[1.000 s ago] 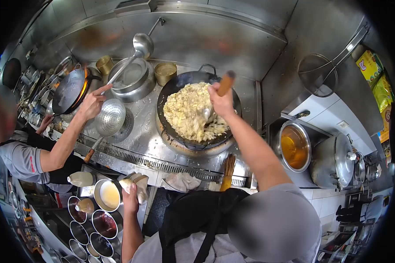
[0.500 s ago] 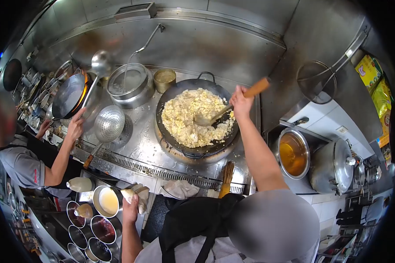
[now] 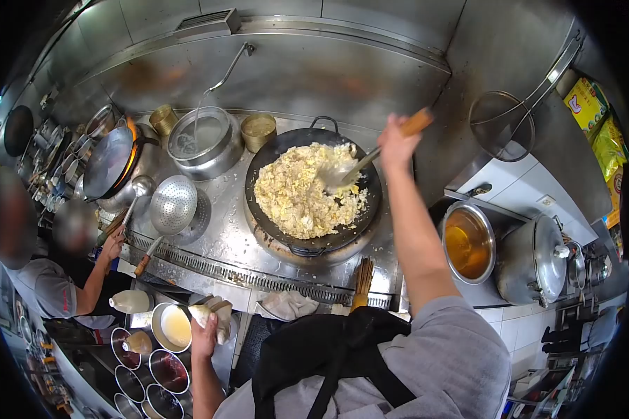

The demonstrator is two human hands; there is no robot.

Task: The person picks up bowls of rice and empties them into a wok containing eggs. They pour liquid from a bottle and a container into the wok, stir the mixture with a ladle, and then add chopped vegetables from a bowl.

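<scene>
My right hand [image 3: 398, 144] is closed around the wooden handle of a wok spatula [image 3: 360, 166]. Its metal head, slightly blurred, is in the fried rice with egg [image 3: 290, 192]. The rice fills much of a black wok [image 3: 262, 222] sitting on the burner. Low on the left, my left hand [image 3: 203, 339] grips a folded whitish cloth [image 3: 222, 322], away from the wok. Another cloth [image 3: 288, 304] lies at the counter's front edge, beside a bamboo brush [image 3: 362, 283].
At left, a co-worker's hand [image 3: 113, 244] holds a ladle [image 3: 142, 186] near another wok [image 3: 112, 160]. A perforated skimmer [image 3: 174, 204], a metal pot [image 3: 206, 164] and a tin [image 3: 258, 131] stand nearby. An oil-filled bowl [image 3: 468, 242] and lidded pot [image 3: 538, 262] are at right.
My right hand has risen slightly, and the spatula head has shifted up and right through the rice. The co-worker's ladle has come down from above the other wok. My left hand still holds the cloth.
</scene>
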